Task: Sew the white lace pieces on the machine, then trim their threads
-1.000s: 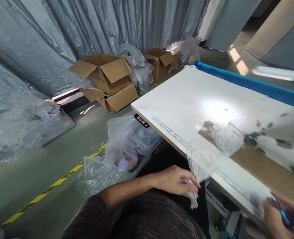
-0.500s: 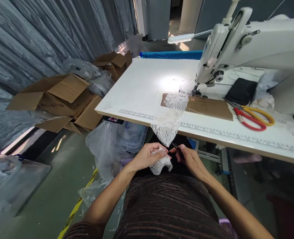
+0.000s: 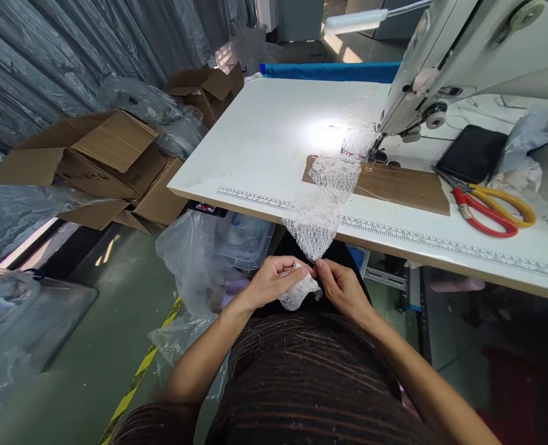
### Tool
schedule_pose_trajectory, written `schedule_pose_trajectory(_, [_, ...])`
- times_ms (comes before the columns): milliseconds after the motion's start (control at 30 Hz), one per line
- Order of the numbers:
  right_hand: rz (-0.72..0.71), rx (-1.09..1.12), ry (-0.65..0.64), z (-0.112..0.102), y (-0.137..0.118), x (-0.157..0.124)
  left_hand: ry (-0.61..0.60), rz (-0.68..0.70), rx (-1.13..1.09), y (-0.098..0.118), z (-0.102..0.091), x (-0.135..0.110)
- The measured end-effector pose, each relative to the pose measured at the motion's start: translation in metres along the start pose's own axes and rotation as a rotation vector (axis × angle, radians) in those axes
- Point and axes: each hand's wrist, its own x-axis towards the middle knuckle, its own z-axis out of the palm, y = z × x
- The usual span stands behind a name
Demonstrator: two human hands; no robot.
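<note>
Far left, your open cardboard box (image 3: 104,157) sits on the floor; a clear plastic bag (image 3: 185,256) hangs near the surface (image 3: 250,136).

Your left hand (image 3: 265,284), below the front edge: grip closed, thumb pressed over a bunched white lace piece (image 3: 296,298). Beside it, a lace strip (image 3: 315,228) droops over the edge, its pointed end down at your fingertips; its upper part runs back toward the needle area. Whether the two laces join, you cannot tell.

Your right hand (image 3: 347,292): thumb and fingers curled in at that point. How far this grip is closed, or on what, cannot be told.

Further right: brown strip (image 3: 401,188) flat, partly under lace; sewing machine (image 3: 417,74) above; black pouch (image 3: 473,154); red and yellow scissor handles (image 3: 462,204).
</note>
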Motion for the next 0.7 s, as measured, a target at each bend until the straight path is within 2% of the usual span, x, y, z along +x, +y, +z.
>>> schedule_pose_trajectory(100, [0.012, -0.005, -0.002, -0.001, 0.000, -0.004, -0.004, -0.005, -0.027, 0.000, 0.000, 0.002])
schedule_pose_trajectory(233, [-0.046, -0.069, -0.011, 0.001, -0.005, -0.007, 0.010, -0.004, -0.010, -0.001, 0.001, 0.003])
schedule_pose_trajectory(333, [-0.054, -0.163, 0.046, 0.005, -0.004, -0.007, -0.005, -0.015, 0.035, -0.006, 0.001, 0.004])
schedule_pose_trajectory(433, [-0.049, -0.112, 0.113, 0.008, 0.006, -0.007, -0.002, 0.010, 0.168, -0.020, -0.006, 0.008])
schedule_pose_trajectory(600, [-0.026, 0.074, 0.395, 0.010, 0.019, 0.005, 0.204, 0.198, 0.658, -0.062, -0.026, 0.032])
schedule_pose_trajectory(700, [-0.005, 0.145, 0.453, 0.012, 0.015, 0.024, 0.336, 0.264, 0.780, -0.076, -0.035, 0.047])
